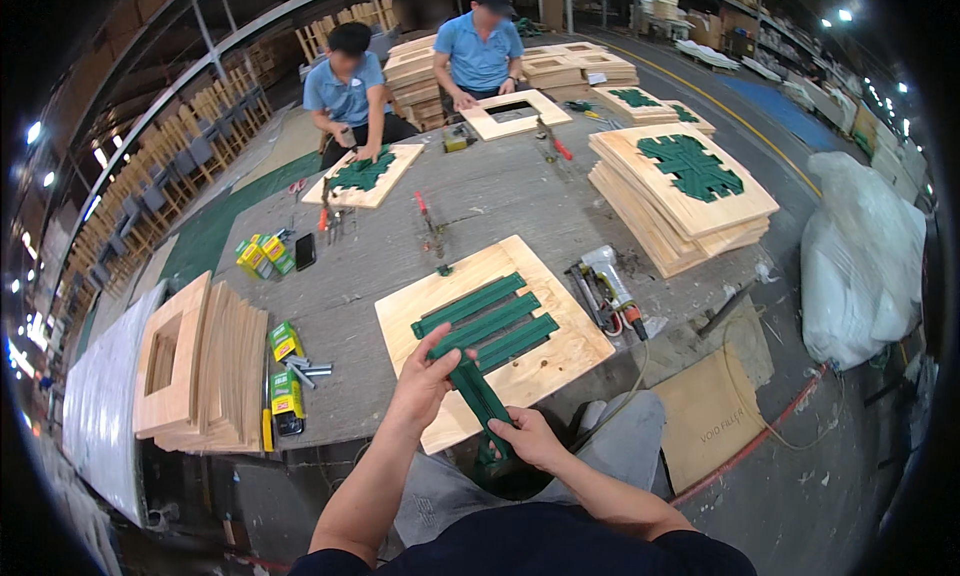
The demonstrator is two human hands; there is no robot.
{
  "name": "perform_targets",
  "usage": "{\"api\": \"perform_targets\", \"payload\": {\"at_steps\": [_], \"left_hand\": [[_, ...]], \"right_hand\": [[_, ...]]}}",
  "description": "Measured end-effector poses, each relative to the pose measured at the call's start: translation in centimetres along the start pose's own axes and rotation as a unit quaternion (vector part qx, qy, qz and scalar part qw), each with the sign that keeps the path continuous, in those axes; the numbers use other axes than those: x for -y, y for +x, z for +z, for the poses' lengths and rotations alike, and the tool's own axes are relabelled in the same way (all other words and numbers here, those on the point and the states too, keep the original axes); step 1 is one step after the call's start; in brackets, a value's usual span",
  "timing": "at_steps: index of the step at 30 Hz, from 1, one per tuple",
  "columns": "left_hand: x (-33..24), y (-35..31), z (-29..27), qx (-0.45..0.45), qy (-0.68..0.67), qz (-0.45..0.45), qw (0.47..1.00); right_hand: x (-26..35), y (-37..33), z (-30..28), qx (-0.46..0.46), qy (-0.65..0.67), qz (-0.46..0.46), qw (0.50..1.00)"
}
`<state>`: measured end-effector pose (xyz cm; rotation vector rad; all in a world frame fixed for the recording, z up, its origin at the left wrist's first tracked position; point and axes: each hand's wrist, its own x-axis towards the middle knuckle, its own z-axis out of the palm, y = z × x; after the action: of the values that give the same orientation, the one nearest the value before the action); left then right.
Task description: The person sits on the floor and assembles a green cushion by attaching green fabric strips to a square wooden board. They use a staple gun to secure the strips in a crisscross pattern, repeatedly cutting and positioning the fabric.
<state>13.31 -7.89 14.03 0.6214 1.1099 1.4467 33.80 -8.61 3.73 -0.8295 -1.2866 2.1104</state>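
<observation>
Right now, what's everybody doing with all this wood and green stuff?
The nearest person grips a green strap with the right hand, and the left hand is at its farther end. On the wooden panel in front, three other straps lie side by side. Across the table, one co-worker has a hand on woven green straps on another panel. A second co-worker has a hand on a wooden frame with an open middle.

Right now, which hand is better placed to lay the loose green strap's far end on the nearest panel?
Probably the left hand: it is at the far end of the loose green strap, over the panel. The right hand grips the strap lower down, beyond the panel's near edge.
</observation>
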Motion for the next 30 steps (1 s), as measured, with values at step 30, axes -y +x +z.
{"api": "perform_targets", "payload": {"at_steps": [30], "left_hand": [[5.2, 8.7, -5.5, 0.018, 0.665, 0.025, 0.746]], "right_hand": [[-0.2, -0.1, -1.0, -0.134, -0.152, -0.014, 0.979]]}}
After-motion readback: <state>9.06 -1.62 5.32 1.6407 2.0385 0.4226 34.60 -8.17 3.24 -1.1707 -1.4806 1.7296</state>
